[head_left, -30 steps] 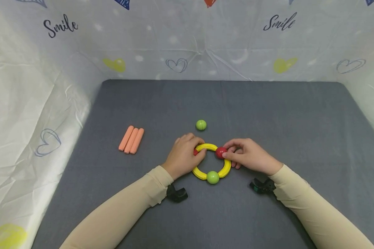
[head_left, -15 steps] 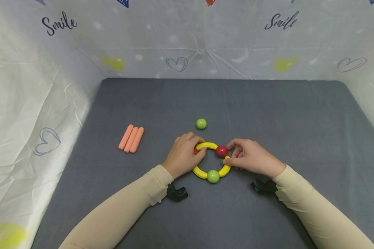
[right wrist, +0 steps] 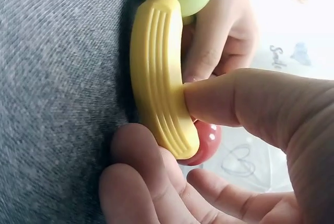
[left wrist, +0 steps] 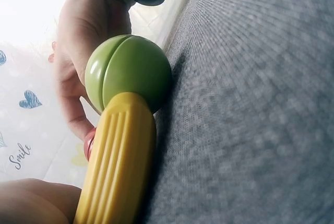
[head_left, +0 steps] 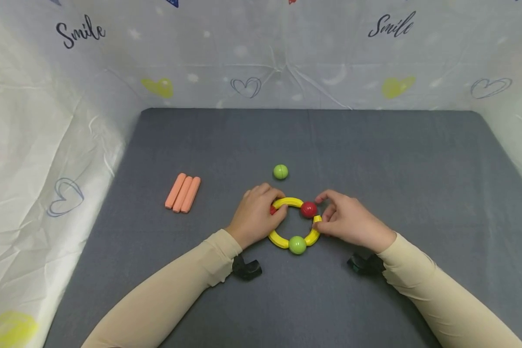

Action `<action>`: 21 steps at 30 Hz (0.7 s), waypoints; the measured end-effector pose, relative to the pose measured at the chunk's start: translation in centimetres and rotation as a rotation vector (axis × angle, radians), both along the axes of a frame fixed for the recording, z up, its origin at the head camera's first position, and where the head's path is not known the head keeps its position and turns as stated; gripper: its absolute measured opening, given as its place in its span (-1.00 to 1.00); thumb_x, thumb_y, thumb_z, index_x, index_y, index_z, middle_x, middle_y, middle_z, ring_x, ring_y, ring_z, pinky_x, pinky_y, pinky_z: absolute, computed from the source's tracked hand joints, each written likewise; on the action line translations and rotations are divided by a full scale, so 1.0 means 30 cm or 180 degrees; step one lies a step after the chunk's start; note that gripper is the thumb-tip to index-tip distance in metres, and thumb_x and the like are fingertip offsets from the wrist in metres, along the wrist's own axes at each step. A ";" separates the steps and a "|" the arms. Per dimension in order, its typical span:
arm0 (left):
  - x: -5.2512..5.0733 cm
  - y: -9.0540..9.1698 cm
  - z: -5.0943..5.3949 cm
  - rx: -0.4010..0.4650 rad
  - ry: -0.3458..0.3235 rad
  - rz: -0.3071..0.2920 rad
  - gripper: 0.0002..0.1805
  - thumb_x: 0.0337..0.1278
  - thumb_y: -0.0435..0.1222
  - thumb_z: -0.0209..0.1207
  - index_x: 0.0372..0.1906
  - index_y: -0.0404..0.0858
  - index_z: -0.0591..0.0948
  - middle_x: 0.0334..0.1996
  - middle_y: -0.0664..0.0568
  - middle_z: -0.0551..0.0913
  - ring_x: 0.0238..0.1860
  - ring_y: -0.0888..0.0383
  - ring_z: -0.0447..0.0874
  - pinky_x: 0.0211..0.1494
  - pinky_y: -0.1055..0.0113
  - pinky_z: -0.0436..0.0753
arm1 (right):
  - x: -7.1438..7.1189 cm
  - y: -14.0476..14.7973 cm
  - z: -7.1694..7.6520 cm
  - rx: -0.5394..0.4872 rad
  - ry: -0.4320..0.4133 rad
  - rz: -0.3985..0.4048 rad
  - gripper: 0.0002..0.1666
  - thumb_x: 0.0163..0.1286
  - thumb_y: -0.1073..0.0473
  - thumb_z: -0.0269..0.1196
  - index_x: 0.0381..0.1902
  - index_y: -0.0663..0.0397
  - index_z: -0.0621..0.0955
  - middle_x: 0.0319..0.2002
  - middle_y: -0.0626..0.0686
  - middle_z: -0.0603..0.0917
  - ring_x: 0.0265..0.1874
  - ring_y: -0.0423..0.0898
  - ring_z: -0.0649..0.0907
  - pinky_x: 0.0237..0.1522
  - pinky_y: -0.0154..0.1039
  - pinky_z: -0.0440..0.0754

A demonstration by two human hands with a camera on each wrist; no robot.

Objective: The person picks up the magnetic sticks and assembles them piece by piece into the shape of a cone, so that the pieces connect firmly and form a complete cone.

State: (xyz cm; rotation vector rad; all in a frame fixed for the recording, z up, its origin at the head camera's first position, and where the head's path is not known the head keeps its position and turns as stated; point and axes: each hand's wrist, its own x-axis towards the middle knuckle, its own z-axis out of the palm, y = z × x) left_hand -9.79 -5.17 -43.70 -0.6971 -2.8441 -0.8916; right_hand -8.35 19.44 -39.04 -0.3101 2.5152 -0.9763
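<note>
On the grey tabletop (head_left: 400, 159), your left hand (head_left: 256, 212) is gripping the left of the beaded yellow ring (head_left: 287, 202); your right hand (head_left: 352, 222) is pinching its ridged yellow right segment (right wrist: 159, 72), seemingly unjoined from the glossy red ball (head_left: 309, 210). Twisting could be loosening the glossy green ball (head_left: 297, 245).

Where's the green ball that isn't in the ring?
In the head view, the loose green ball lies on the gray table, just beyond the beaded yellow ring and right of the three orange sticks.

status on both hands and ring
Left hand grips yellow, red and green segmented ring. Right hand pinches its right yellow arc. Loose green ball beyond, likely no obstacle.
</note>
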 end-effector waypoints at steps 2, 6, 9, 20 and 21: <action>0.001 0.001 0.001 0.0004 -0.0015 0.0001 -0.78 0.39 -0.15 0.30 -0.04 -0.16 0.77 -0.23 0.08 0.64 -0.32 0.16 0.45 -0.10 0.19 0.47 | 0.004 -0.001 0.003 0.0018 0.0008 -0.0005 -0.41 0.28 0.14 0.47 0.19 0.21 0.52 -0.42 -0.02 0.69 -0.52 -0.09 0.60 -0.44 -0.20 0.57; 0.003 0.003 0.002 0.0000 -0.0017 0.0012 -0.78 0.39 -0.15 0.31 -0.02 -0.17 0.77 -0.24 0.08 0.63 -0.32 0.16 0.44 -0.11 0.20 0.46 | 0.010 -0.011 0.004 0.0019 0.0022 -0.0032 -0.38 0.29 0.12 0.48 0.19 0.23 0.50 -0.41 -0.04 0.70 -0.51 -0.10 0.60 -0.43 -0.20 0.58; 0.001 0.002 0.003 -0.0007 -0.0002 0.0017 -0.77 0.38 -0.15 0.32 -0.02 -0.17 0.77 -0.24 0.08 0.63 -0.32 0.16 0.44 -0.12 0.21 0.46 | 0.012 -0.019 0.001 -0.0003 0.0019 -0.0084 -0.31 0.28 0.12 0.49 0.24 0.25 0.44 -0.40 -0.04 0.72 -0.50 -0.10 0.61 -0.42 -0.19 0.59; 0.000 0.000 0.002 -0.0019 -0.0013 -0.0007 -0.77 0.40 -0.14 0.30 0.00 -0.16 0.77 -0.21 0.08 0.65 -0.28 0.16 0.48 -0.08 0.19 0.47 | 0.014 -0.021 -0.017 -0.0095 0.0046 -0.0042 -0.29 0.39 0.04 0.43 0.37 0.16 0.43 -0.41 -0.03 0.71 -0.53 -0.10 0.63 -0.47 -0.20 0.58; 0.000 -0.001 0.001 -0.0016 -0.0017 -0.0014 -0.77 0.40 -0.14 0.30 0.00 -0.16 0.77 -0.21 0.08 0.65 -0.28 0.16 0.48 -0.08 0.19 0.47 | 0.015 -0.023 -0.020 -0.0104 0.0050 -0.0033 -0.31 0.41 0.03 0.42 0.38 0.13 0.46 -0.41 -0.03 0.71 -0.54 -0.10 0.63 -0.48 -0.20 0.58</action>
